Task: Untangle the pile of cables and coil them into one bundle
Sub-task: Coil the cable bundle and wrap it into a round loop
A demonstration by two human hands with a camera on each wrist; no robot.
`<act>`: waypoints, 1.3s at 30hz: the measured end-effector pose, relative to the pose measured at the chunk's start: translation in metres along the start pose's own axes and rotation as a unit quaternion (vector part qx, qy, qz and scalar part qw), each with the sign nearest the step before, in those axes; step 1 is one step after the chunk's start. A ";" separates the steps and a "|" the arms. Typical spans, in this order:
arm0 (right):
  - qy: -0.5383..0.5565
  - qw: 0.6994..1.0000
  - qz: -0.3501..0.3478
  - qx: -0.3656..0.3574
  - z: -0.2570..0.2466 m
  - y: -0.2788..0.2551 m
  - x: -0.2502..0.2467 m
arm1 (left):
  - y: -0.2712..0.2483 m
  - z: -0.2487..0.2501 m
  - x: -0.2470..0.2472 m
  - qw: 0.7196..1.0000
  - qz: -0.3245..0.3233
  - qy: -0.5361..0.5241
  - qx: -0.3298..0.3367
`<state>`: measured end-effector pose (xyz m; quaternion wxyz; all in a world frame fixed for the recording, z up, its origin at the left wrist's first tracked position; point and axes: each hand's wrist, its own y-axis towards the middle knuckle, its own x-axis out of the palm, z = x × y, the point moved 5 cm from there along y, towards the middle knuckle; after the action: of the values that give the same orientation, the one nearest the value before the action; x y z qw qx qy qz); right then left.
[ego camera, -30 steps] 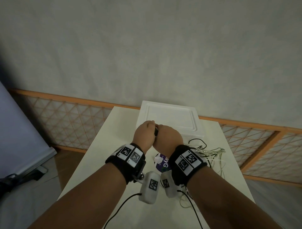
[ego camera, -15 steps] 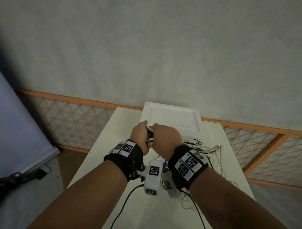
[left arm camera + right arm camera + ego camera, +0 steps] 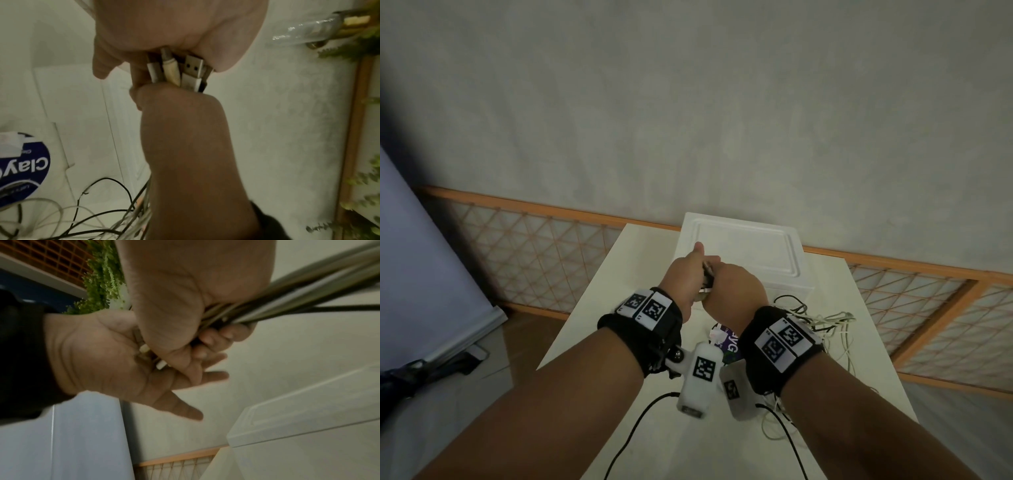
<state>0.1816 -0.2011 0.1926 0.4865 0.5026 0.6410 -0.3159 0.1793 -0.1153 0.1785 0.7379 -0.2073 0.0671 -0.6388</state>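
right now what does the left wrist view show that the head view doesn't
Only the left wrist view: the plug ends, among them a silver USB plug, line up side by side. They stick out of the right hand's grip and meet the left hand.

Only the head view: the white lidded plastic box behind the hands, the white table, and black marker wristbands.

Both: the two hands pressed together, the loose white and black cables trailing on the table, and a round blue-labelled pack.
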 end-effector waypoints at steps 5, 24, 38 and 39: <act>-0.039 0.999 -0.013 -0.008 -0.002 0.000 -0.004 | 0.005 -0.009 -0.007 0.996 -0.001 -0.087 -0.035; -0.146 0.974 -0.120 -0.128 -0.019 -0.014 0.004 | -0.002 0.007 -0.008 0.810 -0.261 0.513 0.115; -0.045 0.988 -0.138 -0.052 0.011 -0.006 0.045 | -0.001 -0.028 -0.005 0.662 -0.151 0.691 0.248; 0.000 0.988 -0.148 -0.035 0.017 -0.006 0.043 | -0.001 -0.026 -0.004 0.646 -0.147 0.698 0.273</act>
<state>0.1803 -0.2035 0.1465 0.4510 0.3849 0.7193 -0.3619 0.1678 -0.1171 0.1547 0.3924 0.5032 0.3536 -0.6839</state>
